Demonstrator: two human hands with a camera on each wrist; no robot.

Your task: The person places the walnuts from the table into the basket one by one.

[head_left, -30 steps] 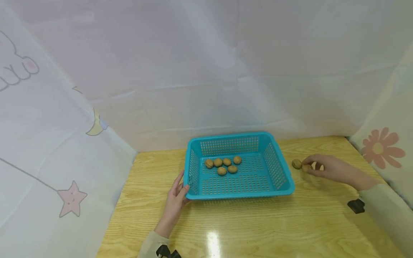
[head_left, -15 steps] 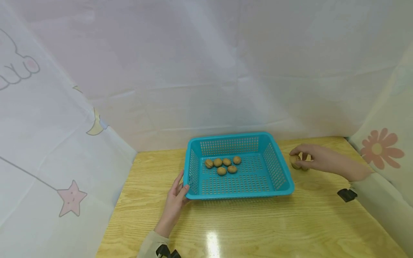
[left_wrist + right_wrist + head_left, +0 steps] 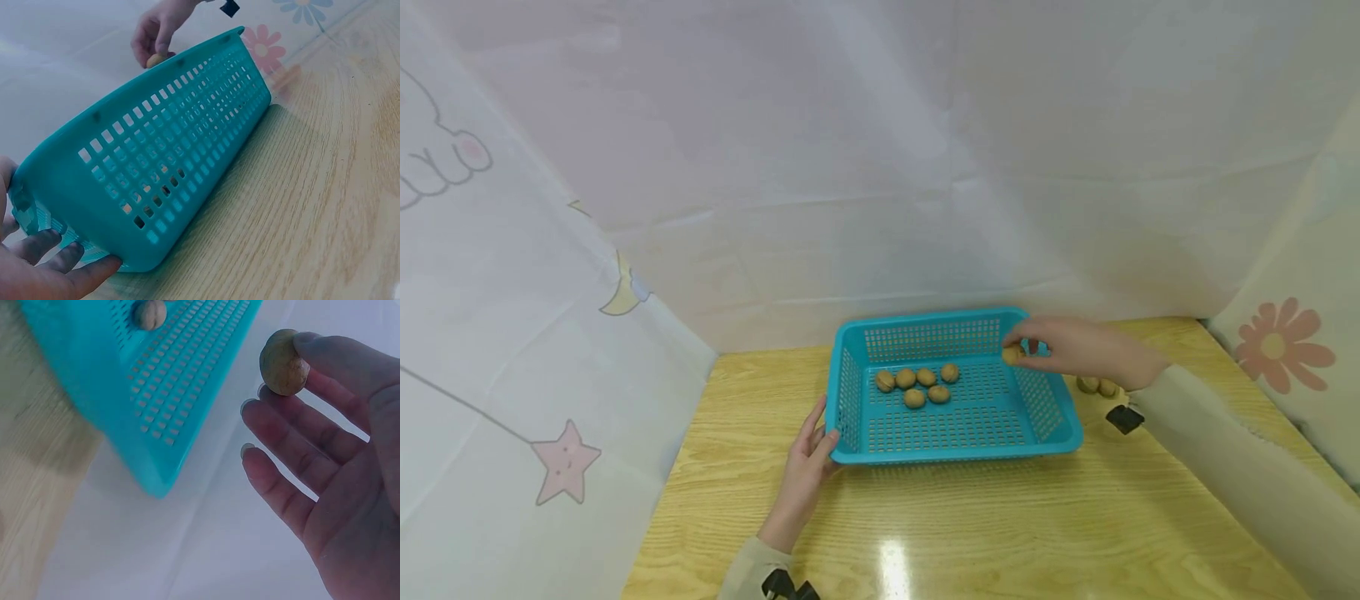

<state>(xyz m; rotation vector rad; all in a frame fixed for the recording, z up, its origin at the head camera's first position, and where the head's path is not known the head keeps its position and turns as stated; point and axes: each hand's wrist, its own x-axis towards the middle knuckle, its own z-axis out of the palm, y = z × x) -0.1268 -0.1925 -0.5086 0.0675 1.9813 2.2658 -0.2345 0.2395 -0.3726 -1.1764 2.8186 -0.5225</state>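
Observation:
A blue plastic basket with slotted walls rests on the table, with several walnuts grouped in its left half. At the basket's left end, my left hand grips the rim, and in the left wrist view its fingers lie against the outer wall. My right hand is over the basket's right back part and pinches one walnut between thumb and fingertips. The right wrist view shows this walnut at the tip of the thumb, with the other fingers loosely curved.
Two more walnuts sit on the wooden table right of the basket, partly behind the right wrist. A pale cloth backdrop with printed figures rises behind the table and on both sides.
My right hand has picked up a walnut from the table on the right and carried it left over the basket. The left hand and basket stay put.

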